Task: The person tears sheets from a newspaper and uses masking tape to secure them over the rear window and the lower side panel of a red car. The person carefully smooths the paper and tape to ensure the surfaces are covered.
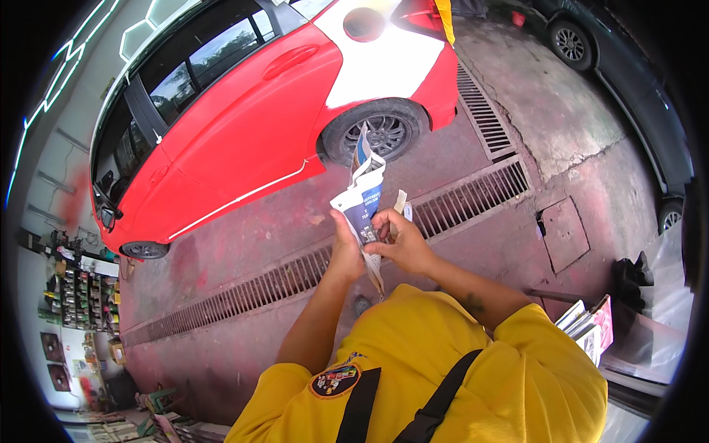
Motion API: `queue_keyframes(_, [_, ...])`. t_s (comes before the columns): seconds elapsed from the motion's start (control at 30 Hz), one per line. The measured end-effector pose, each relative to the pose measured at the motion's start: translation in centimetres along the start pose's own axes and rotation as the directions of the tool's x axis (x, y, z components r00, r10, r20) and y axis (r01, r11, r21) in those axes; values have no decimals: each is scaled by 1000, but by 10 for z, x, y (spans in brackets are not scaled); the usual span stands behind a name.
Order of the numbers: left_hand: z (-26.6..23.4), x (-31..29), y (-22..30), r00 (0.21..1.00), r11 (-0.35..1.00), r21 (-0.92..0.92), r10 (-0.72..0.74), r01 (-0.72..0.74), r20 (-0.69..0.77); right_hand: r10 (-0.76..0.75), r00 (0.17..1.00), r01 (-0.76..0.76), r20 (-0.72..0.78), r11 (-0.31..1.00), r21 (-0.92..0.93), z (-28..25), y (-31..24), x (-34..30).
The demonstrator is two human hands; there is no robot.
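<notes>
A folded sheet of newspaper (pixel 361 201), white with a dark blue printed panel, stands upright between my two hands in front of my chest. My left hand (pixel 345 247) grips its lower left side, thumb pointing up along the edge. From the right, my right hand (pixel 400 242) pinches the paper with curled fingers. A small beige strip (pixel 401 201) sticks up beside the right hand's fingers; its kind is unclear. Beyond the hands stands a red car (pixel 251 122) with a white patch on its rear side. Its rear wheel (pixel 378 133) is uncovered.
A long metal floor grate (pixel 273 283) crosses the stained concrete between me and the car. A dark vehicle (pixel 628 66) stands at the far right. Beside my right elbow lies a stack of papers (pixel 587 328). Shelves of small containers (pixel 85 295) line the left wall.
</notes>
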State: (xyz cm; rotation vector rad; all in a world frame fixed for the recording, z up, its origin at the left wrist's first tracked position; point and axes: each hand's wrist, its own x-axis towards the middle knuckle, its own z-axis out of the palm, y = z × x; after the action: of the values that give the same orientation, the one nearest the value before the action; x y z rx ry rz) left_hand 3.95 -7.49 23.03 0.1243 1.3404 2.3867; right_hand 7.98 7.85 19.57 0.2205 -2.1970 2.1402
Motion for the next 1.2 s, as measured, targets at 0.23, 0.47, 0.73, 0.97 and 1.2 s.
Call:
queue_keyframes(0.23, [-29, 16, 41, 902, 883, 392, 367, -259, -229, 257, 817, 45, -517, 864, 501, -89, 24, 17])
queue_keyframes(0.47, [-43, 35, 153, 877, 741, 602, 461, -297, -134, -149, 789, 107, -596, 989, -105, -150, -2, 59])
queue_keyframes(0.73, [-104, 16, 241, 791, 664, 672, 582, -328, -190, -67, 801, 112, -594, 993, 38, -212, -58, 78])
queue_keyframes(0.97, [-160, 5, 231, 614, 338, 940, 751, -41, -243, -207, 810, 202, -548, 977, -71, -205, -97, 50])
queue_keyframes(1.2, [-25, 37, 114, 853, 210, 853, 345, -478, 392, -289, 850, 161, -440, 938, -306, -188, -160, 45])
